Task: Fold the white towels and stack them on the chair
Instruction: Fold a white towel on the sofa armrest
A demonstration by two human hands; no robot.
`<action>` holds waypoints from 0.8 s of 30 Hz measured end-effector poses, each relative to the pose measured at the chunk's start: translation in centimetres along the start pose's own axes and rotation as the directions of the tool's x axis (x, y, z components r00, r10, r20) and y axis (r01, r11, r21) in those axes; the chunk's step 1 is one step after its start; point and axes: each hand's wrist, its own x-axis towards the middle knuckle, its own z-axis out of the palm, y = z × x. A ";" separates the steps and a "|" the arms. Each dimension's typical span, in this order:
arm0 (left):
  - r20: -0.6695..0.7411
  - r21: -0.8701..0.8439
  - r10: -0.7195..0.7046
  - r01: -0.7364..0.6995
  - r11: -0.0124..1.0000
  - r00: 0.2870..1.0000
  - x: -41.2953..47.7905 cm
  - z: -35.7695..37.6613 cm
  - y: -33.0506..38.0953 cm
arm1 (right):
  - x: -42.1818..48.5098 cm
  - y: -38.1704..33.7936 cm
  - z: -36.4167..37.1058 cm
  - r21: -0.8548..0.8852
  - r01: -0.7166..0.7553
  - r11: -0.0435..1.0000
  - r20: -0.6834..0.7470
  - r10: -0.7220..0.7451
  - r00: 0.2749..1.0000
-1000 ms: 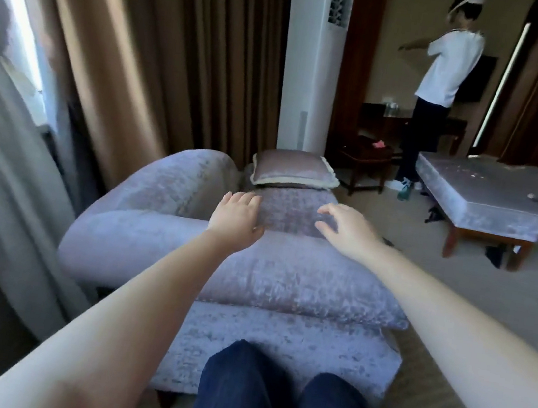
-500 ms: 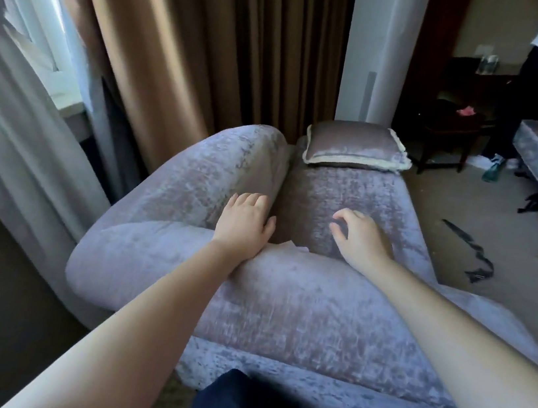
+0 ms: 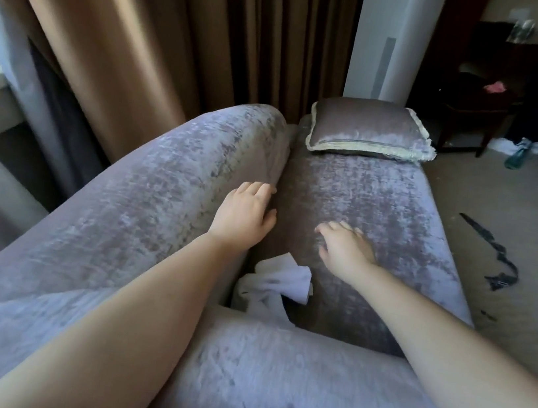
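Head view: both your hands reach out over the chair (image 3: pixel 381 205), with the white towel (image 3: pixel 279 283) bunched in the near corner of the seat.
Your left hand (image 3: pixel 243 214) lies at the inner edge of the chair's left armrest (image 3: pixel 142 207), fingers straight, its grip open and empty. Your right hand (image 3: pixel 346 249) is over the seat with fingers spread and lightly bent, grip loose and holding nothing; whether it presses the velvet is hard to tell. The towel lies crumpled where the armrest meets the padded back nearest you, between your two forearms and just short of both hands, touching neither. A fringed cushion (image 3: pixel 371 128) sits at the far end of the seat. Brown curtains (image 3: pixel 168 27) hang beyond the armrest, and a black strap (image 3: pixel 495 256) lies on the carpet to the right.
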 end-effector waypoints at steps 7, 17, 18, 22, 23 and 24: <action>0.084 -0.072 -0.043 0.050 0.996 0.996 2.5 6.3 -1.2 | 4.6 2.0 4.6 -0.027 0.070 0.997 0.125 -0.067 0.990; 0.462 0.006 0.153 -0.176 0.984 0.874 1.6 13.7 -1.8 | 5.6 2.3 13.4 -0.044 0.341 0.939 0.300 -0.313 0.901; 0.489 0.025 0.151 -0.187 0.982 0.859 1.4 14.0 -2.0 | 5.6 2.1 13.9 -0.075 0.378 0.923 0.326 -0.335 0.884; 0.527 0.060 0.152 -0.214 0.975 0.836 1.2 14.6 -2.6 | 6.1 1.8 14.3 -0.035 0.409 0.912 0.274 -0.385 0.881; 0.534 0.066 0.148 -0.216 0.974 0.833 1.2 14.6 -2.7 | 6.2 1.9 14.2 -0.011 0.382 0.924 0.228 -0.370 0.901; 0.550 0.077 0.138 -0.215 0.974 0.824 1.2 14.6 -2.8 | 6.3 2.0 14.0 0.009 0.355 0.935 0.168 -0.351 0.921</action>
